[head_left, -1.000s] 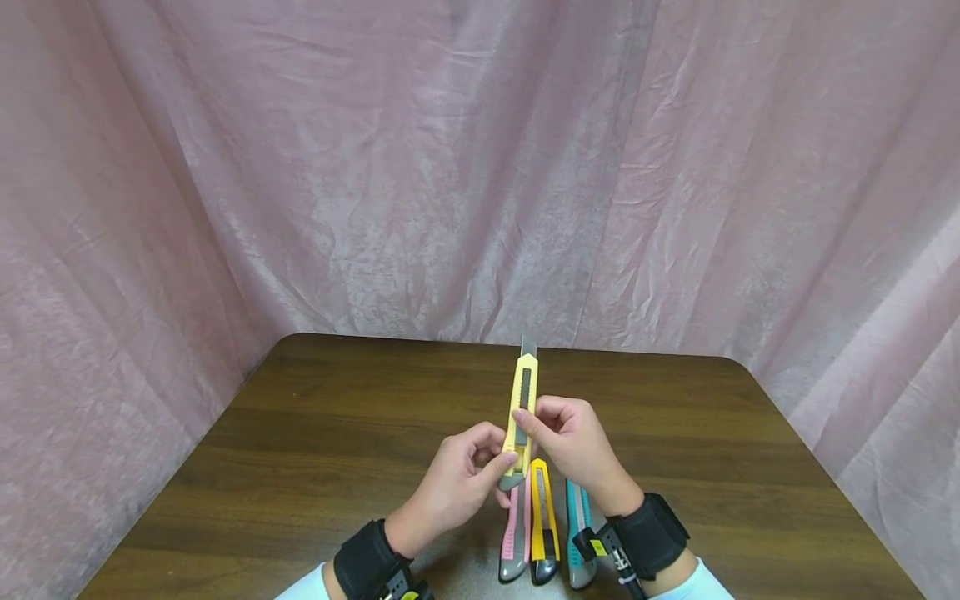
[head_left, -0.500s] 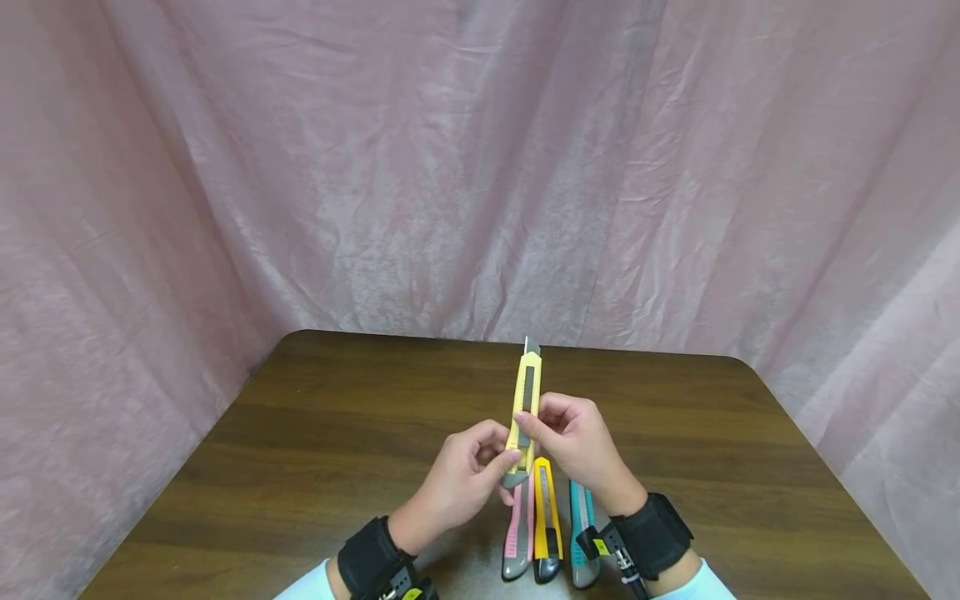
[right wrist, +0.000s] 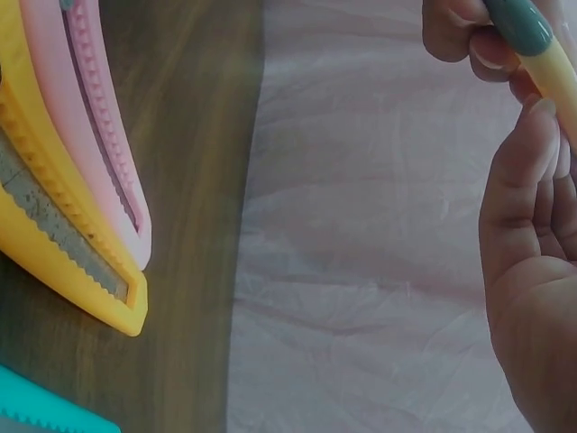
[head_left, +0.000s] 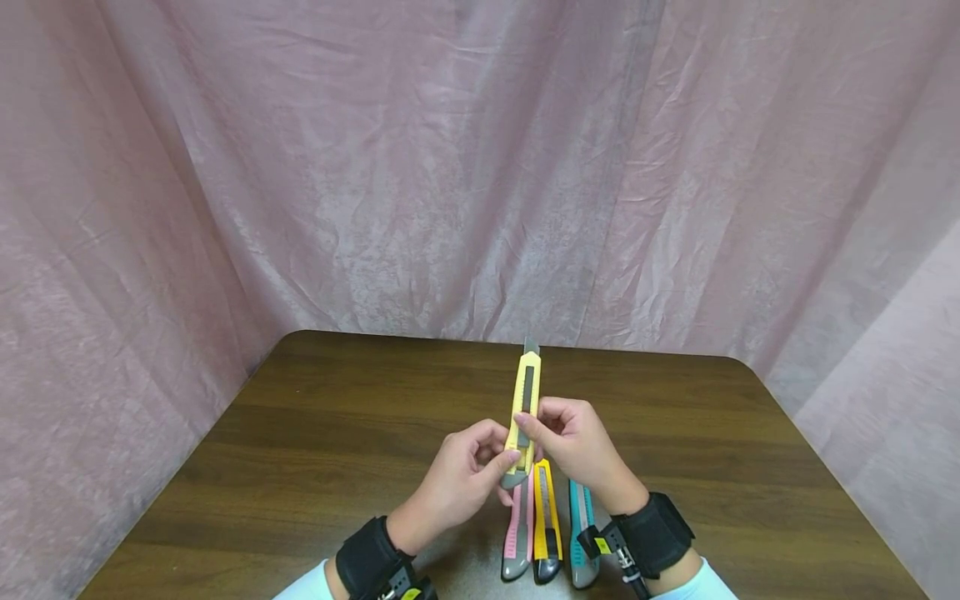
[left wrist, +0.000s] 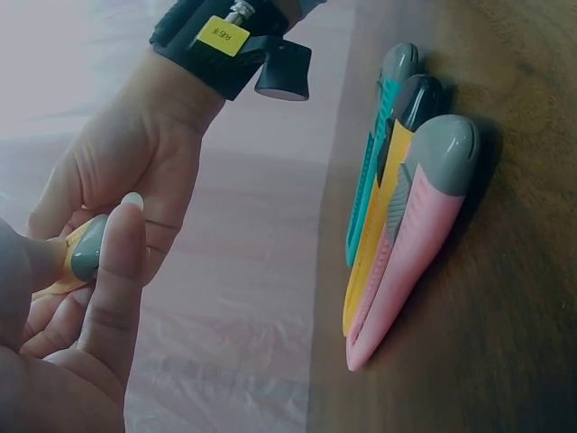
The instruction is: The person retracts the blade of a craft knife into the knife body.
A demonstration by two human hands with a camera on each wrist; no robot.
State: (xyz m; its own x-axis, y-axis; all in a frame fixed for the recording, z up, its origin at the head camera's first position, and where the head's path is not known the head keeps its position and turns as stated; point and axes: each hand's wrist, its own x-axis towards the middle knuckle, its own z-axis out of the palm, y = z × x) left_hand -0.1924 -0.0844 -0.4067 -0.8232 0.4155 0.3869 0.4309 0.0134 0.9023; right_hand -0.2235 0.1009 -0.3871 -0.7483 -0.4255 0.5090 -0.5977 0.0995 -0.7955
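A pale yellow utility knife (head_left: 528, 379) is held up over the table, its metal blade (head_left: 532, 345) sticking out at the top and pointing away. My left hand (head_left: 457, 479) pinches its grey lower end, thumb in front. Higher on the body, my right hand (head_left: 577, 442) grips it, with the thumb lying across the front near the slot. In the left wrist view the knife's grey end cap (left wrist: 87, 248) shows between the fingers. The right wrist view catches the same grey end (right wrist: 523, 27) at the upper right. Fingers behind the knife are partly hidden.
Below the hands, three more utility knives lie side by side on the brown wooden table (head_left: 337, 417): pink (head_left: 517, 533), orange-yellow (head_left: 544, 508) and teal (head_left: 581, 533). The right wrist strap (head_left: 651, 536) partly overlaps the teal one. Pink curtains (head_left: 420, 167) hang behind the table.
Both hands keep their hold on the pale yellow knife and stay almost still. The head view has shifted slightly, and the blade catches the light a little differently.
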